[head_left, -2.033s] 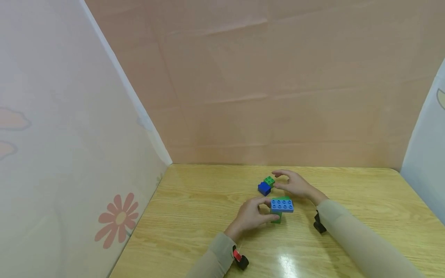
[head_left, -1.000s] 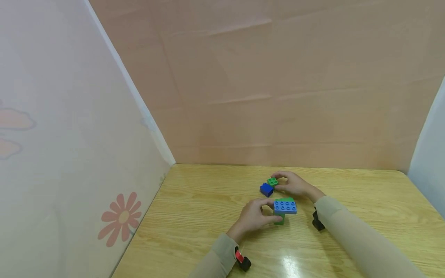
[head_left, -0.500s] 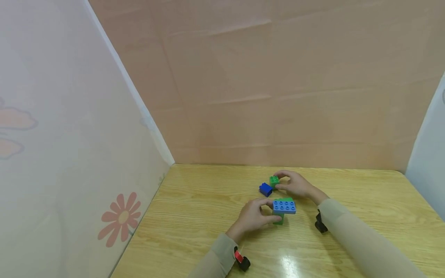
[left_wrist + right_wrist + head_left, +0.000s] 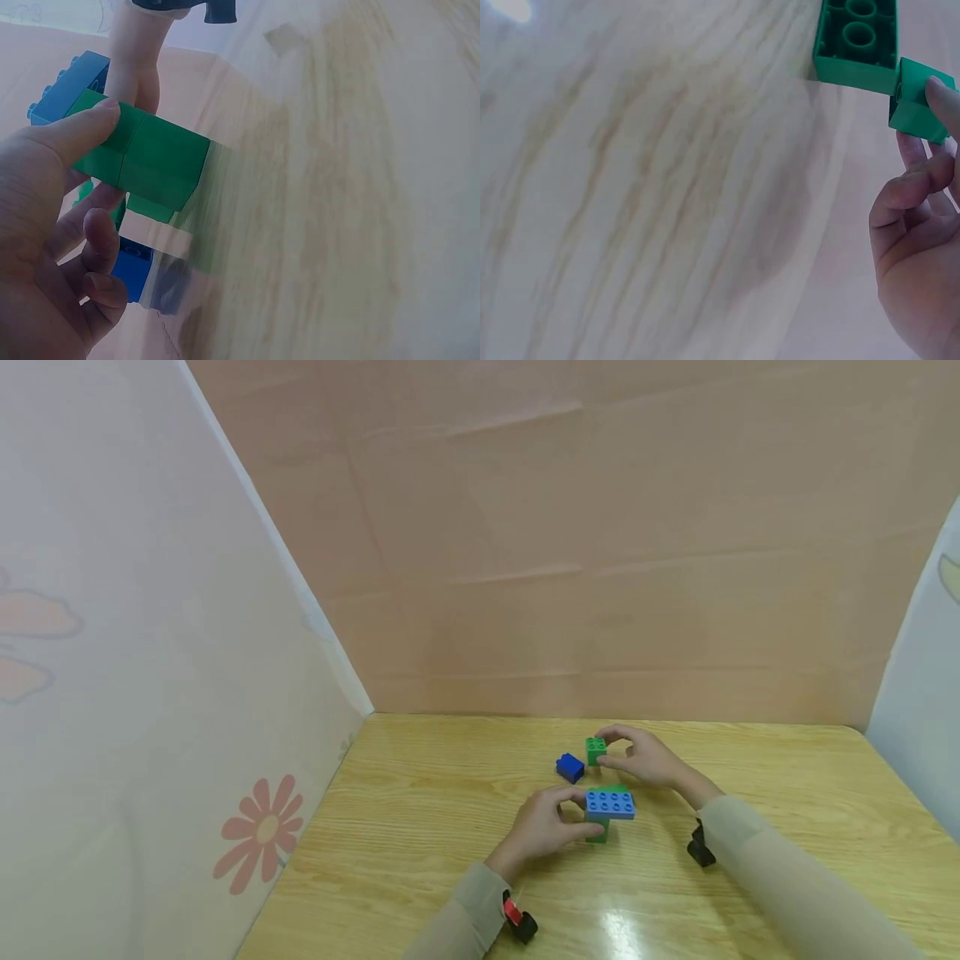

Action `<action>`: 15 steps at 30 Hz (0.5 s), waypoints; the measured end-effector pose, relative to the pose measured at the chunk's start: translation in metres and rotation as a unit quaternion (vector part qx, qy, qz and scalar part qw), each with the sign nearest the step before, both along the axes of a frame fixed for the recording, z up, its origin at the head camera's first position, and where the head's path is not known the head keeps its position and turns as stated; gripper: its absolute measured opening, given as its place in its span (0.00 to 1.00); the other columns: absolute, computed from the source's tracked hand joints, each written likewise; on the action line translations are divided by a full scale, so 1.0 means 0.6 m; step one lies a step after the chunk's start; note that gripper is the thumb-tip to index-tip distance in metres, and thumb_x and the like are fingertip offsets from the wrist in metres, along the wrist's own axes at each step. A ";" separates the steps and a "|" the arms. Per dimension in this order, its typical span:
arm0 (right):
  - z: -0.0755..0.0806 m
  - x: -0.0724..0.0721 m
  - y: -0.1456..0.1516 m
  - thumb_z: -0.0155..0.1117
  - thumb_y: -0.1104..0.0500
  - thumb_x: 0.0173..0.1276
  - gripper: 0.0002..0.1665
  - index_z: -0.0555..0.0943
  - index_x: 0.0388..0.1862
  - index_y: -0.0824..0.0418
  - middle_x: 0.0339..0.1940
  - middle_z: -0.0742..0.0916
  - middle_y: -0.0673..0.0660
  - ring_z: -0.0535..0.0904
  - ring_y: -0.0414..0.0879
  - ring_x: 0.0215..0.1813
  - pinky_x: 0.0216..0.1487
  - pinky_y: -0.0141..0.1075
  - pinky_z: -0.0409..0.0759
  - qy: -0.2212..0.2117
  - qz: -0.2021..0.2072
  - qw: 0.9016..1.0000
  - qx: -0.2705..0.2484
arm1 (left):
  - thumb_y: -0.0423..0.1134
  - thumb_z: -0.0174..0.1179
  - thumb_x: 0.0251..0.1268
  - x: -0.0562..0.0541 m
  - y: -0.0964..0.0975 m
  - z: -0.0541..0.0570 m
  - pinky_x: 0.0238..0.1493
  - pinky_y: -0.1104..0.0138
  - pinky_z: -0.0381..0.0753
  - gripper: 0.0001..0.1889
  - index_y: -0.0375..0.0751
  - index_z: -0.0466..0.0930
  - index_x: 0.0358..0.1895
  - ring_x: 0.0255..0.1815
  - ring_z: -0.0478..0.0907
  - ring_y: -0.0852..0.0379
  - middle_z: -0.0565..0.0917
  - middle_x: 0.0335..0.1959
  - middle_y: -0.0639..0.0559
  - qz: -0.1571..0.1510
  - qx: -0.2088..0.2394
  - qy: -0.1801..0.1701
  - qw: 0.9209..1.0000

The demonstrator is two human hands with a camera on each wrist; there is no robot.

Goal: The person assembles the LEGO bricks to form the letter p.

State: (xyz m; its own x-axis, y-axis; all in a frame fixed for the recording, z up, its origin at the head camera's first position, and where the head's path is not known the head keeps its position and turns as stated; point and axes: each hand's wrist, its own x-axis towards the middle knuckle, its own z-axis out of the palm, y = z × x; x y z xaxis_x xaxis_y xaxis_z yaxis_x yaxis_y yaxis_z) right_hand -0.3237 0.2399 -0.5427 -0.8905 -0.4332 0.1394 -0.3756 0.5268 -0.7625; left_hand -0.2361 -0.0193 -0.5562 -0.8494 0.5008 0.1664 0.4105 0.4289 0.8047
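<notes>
My left hand (image 4: 543, 825) grips a stack of toy building bricks between thumb and fingers. Its top is a light blue eight-stud brick (image 4: 610, 804), with green bricks (image 4: 142, 146) below it. Another green brick (image 4: 855, 45) of this stack juts out, its hollow underside showing in the right wrist view. Farther back, my right hand (image 4: 643, 756) pinches a small green four-stud brick (image 4: 596, 750) by its sides. Left of that brick, a dark blue brick (image 4: 570, 767) lies on its side, studs pointing left.
The wooden table (image 4: 420, 793) ends at a tan sheet (image 4: 480, 610) behind. A pale flowered sheet (image 4: 150, 693) borders the left side, and another pale sheet (image 4: 918, 668) the right. Black wrist cameras (image 4: 522, 927) are strapped under both sleeves.
The right hand has closed its fingers on the small green brick and drawn it to the right, away from the dark blue brick. The left hand stays in place with its stack.
</notes>
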 end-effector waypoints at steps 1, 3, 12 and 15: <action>0.002 0.001 0.000 0.72 0.47 0.73 0.28 0.78 0.66 0.57 0.60 0.83 0.58 0.74 0.64 0.67 0.61 0.67 0.74 0.002 -0.003 1.000 -0.001 | 0.53 0.76 0.61 0.000 0.000 0.000 0.19 0.73 0.69 0.15 0.58 0.86 0.48 0.19 0.70 0.67 0.82 0.42 0.71 0.000 0.001 -0.001 1.000; 0.006 0.004 0.001 0.72 0.46 0.72 0.29 0.78 0.66 0.57 0.60 0.83 0.58 0.75 0.63 0.66 0.60 0.66 0.75 0.009 -0.007 1.000 0.000 | 0.53 0.76 0.61 0.000 0.000 0.000 0.19 0.72 0.70 0.15 0.58 0.86 0.48 0.20 0.70 0.67 0.82 0.43 0.71 0.000 0.002 -0.002 1.000; 0.030 0.023 0.000 0.72 0.45 0.71 0.30 0.79 0.66 0.56 0.59 0.83 0.58 0.76 0.65 0.64 0.55 0.55 0.79 0.029 -0.001 1.000 -0.006 | 0.54 0.76 0.61 0.001 -0.001 0.001 0.18 0.72 0.70 0.15 0.59 0.86 0.48 0.19 0.70 0.67 0.82 0.42 0.71 -0.001 0.007 -0.006 1.000; 0.040 0.033 -0.003 0.73 0.47 0.72 0.29 0.79 0.66 0.56 0.59 0.83 0.58 0.78 0.63 0.58 0.47 0.44 0.80 0.029 0.003 1.000 -0.009 | 0.54 0.76 0.61 0.002 -0.001 0.002 0.18 0.72 0.68 0.14 0.59 0.85 0.47 0.18 0.69 0.67 0.82 0.42 0.71 0.000 0.009 -0.012 1.000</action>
